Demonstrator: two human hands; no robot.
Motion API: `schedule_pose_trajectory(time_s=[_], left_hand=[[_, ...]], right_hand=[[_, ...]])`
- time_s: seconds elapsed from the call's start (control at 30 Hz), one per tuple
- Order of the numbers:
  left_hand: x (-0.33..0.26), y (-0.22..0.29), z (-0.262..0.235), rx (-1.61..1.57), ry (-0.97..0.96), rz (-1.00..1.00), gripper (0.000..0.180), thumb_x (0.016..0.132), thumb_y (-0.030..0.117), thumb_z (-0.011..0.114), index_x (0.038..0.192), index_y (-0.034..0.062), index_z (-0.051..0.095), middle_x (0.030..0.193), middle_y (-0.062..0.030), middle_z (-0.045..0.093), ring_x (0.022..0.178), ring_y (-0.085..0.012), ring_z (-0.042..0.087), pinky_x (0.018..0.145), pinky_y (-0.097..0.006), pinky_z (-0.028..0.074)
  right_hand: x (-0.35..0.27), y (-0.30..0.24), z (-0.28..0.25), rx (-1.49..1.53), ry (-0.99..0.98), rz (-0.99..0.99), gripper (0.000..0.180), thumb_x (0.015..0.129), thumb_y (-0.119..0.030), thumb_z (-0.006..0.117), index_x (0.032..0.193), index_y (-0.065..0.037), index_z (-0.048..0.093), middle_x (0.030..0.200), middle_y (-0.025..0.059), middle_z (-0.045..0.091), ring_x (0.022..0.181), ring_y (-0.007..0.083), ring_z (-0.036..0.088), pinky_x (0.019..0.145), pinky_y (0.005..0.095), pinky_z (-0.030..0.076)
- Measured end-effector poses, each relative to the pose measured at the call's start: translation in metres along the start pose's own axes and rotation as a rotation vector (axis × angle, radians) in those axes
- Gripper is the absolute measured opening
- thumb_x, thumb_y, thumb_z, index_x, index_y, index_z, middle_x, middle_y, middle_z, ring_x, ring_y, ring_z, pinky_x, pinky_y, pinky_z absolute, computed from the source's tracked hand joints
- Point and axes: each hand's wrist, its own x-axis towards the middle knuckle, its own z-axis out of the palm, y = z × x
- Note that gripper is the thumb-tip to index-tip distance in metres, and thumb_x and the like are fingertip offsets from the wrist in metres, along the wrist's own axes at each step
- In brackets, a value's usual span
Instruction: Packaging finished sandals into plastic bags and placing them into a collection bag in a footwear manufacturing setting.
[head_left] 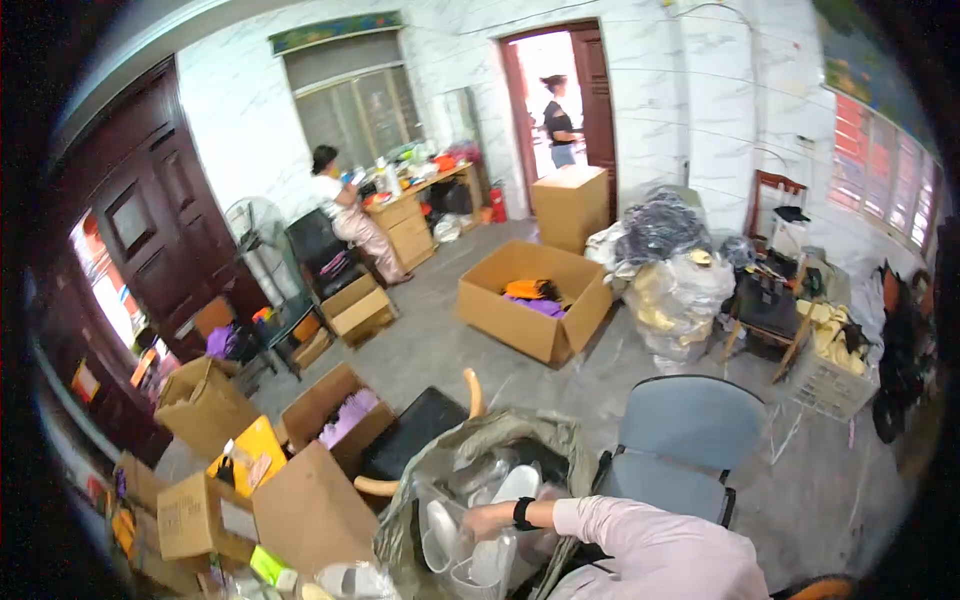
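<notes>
pale hand (487, 519), glossy white shoes (497, 553), crinkled sack (480, 437)

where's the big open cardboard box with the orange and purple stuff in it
In the head view the open cardboard box sits on the floor just right of centre, below the doorway, with the heap of clear plastic bags on its right.

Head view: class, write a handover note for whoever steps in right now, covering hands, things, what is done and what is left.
Left hand: not in view.
Right hand: reached into the grey-green sack, resting among the white plastic pieces; its grip cannot be made out.
Things: the sack stands between a cardboard box and a grey chair.
Done: no piece visibly lifted out.
Left: the sack holds many pieces.
</notes>
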Motion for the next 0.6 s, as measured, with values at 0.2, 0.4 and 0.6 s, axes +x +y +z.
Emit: schedule_pose_trajectory(time_s=[0.2, 0.4, 0.6], left_hand=[[-0.062, 0.048, 0.006, -0.03, -0.025, -0.162, 0.014, 0.074, 0.007, 0.051, 0.061, 0.0091, 0.057, 0.061, -0.0071, 0.057, 0.063, -0.0268, 0.058, 0.058, -0.036, 0.046], [-0.102, 0.07, 0.025, -0.123, -0.188, -0.206, 0.012, 0.07, 0.01, 0.055, 0.064, 0.0068, 0.064, 0.063, -0.0139, 0.061, 0.061, -0.0296, 0.063, 0.054, -0.039, 0.05], [-0.099, 0.082, 0.033, -0.05, -0.035, -0.188, 0.009, 0.069, 0.01, 0.057, 0.063, 0.0088, 0.063, 0.06, -0.0109, 0.061, 0.059, -0.0259, 0.063, 0.052, -0.035, 0.048]], right_hand=[[-0.011, 0.016, 0.065, -0.226, 0.035, -0.146, 0.016, 0.072, -0.015, 0.057, 0.076, 0.0, 0.058, 0.075, 0.0206, 0.058, 0.065, 0.0303, 0.054, 0.061, 0.039, 0.043], [-0.027, -0.003, 0.071, -0.373, -0.068, 0.052, 0.028, 0.082, -0.025, 0.05, 0.095, -0.002, 0.059, 0.085, 0.016, 0.064, 0.073, 0.0285, 0.06, 0.07, 0.04, 0.046], [0.008, 0.02, 0.029, 0.055, 0.267, 0.423, 0.02, 0.077, -0.017, 0.057, 0.084, 0.002, 0.059, 0.076, 0.0162, 0.062, 0.061, 0.0268, 0.06, 0.058, 0.0396, 0.049]])
